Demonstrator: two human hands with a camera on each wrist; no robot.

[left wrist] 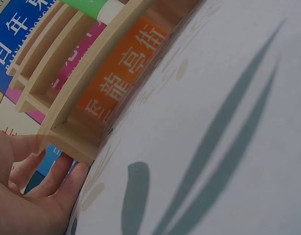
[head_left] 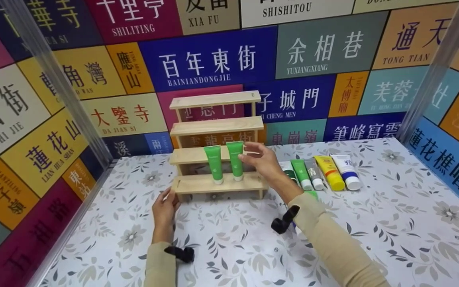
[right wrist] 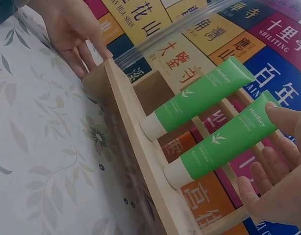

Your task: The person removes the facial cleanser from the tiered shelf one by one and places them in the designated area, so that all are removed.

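Observation:
A stepped wooden display rack with several tiers stands on the table. Two green squeeze tubes with white caps stand upright, caps down, on its lowest tier: a left tube and a right tube. My left hand grips the left end of that tier; in the left wrist view its thumb lies against the board's end. At the right tube's upper edge is my right hand. In the right wrist view its thumb overlaps the tube's top corner, while the other fingers stand loosely bent beside the tube.
Right of the rack lies a row of tubes: a green tube, a grey tube, a yellow tube and a white-and-blue tube. Another green item shows partly behind my right forearm. Walls with printed signs enclose the table.

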